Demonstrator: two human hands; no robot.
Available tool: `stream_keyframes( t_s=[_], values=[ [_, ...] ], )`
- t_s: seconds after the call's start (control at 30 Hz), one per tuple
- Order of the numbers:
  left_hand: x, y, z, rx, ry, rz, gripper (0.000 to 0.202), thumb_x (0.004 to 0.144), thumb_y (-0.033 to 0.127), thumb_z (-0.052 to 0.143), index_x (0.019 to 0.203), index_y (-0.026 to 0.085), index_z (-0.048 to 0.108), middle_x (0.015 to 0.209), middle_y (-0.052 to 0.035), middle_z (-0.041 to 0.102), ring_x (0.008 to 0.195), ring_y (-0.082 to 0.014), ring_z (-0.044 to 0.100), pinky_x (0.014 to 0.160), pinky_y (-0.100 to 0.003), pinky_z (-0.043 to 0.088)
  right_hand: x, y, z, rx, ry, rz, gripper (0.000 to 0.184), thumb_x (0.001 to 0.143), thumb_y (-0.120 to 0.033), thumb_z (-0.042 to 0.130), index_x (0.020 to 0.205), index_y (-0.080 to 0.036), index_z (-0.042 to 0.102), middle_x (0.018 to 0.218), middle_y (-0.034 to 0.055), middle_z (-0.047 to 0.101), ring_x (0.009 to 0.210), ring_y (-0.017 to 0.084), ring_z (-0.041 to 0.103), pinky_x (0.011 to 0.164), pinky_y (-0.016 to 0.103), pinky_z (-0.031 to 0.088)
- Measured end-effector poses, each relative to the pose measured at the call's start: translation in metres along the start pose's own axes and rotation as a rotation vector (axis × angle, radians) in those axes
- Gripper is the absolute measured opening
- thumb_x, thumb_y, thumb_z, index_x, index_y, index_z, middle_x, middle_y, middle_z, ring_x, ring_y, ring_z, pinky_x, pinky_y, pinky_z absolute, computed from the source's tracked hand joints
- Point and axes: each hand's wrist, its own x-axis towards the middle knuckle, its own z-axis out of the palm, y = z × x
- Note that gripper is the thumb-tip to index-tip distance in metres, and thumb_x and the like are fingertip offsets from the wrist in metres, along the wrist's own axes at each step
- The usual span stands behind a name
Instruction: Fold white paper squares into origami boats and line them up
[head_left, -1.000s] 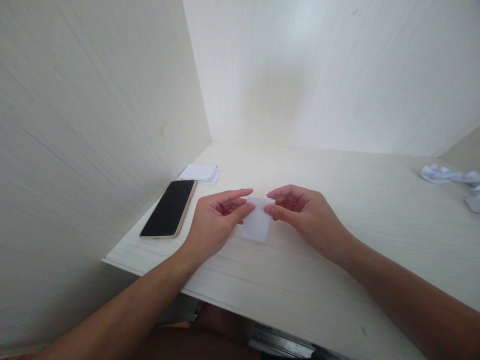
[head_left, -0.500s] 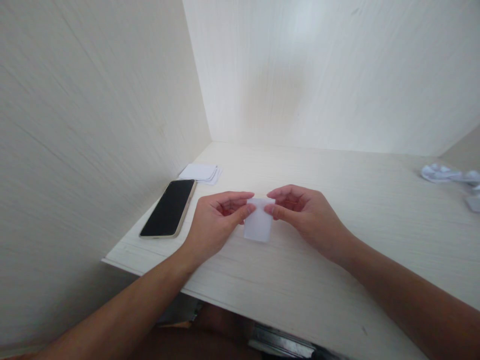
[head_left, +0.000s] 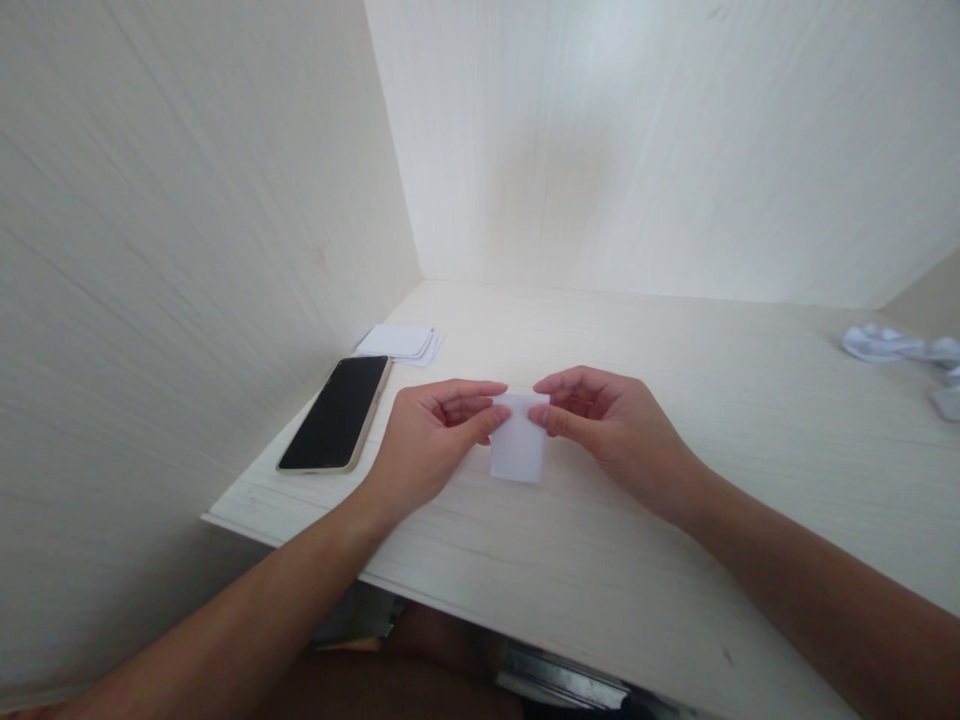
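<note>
A small white slip of paper (head_left: 517, 450) hangs upright just above the pale wooden desk (head_left: 600, 560). My left hand (head_left: 427, 440) pinches its upper left corner between thumb and forefinger. My right hand (head_left: 607, 425) pinches the upper right corner the same way. The fingers of both hands curl in toward each other, nearly touching over the paper's top edge. The paper's lower edge is free.
A black phone (head_left: 337, 412) in a light case lies face up to the left, by the side wall. Behind it sits a small stack of white papers (head_left: 399, 343). Crumpled white pieces (head_left: 900, 347) lie at the far right. Walls close the desk at left and back.
The paper has shifted slightly; it hangs a little straighter between the hands. Both hands keep their pinch and have barely moved.
</note>
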Motion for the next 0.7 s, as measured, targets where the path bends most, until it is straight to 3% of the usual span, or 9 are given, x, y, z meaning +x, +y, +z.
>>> stream_keyframes(
  t_s=[0.7],
  values=[
    [0.0015, 0.0005, 0.0003, -0.026, -0.011, -0.036, 0.023, 0.070, 0.015, 0.088, 0.092, 0.017, 0.083, 0.075, -0.0024, 0.081, 0.065, -0.0116, 0.074, 0.058, -0.017, 0.058, -0.0021, -0.0034, 0.0006, -0.018, 0.015, 0.038, 0.032, 0.070, -0.040, 0.087, 0.090, -0.019, 0.075, 0.082, 0.0030, 0.076, 0.073, 0.016, 0.067, 0.070, 0.031, 0.053]
  ],
)
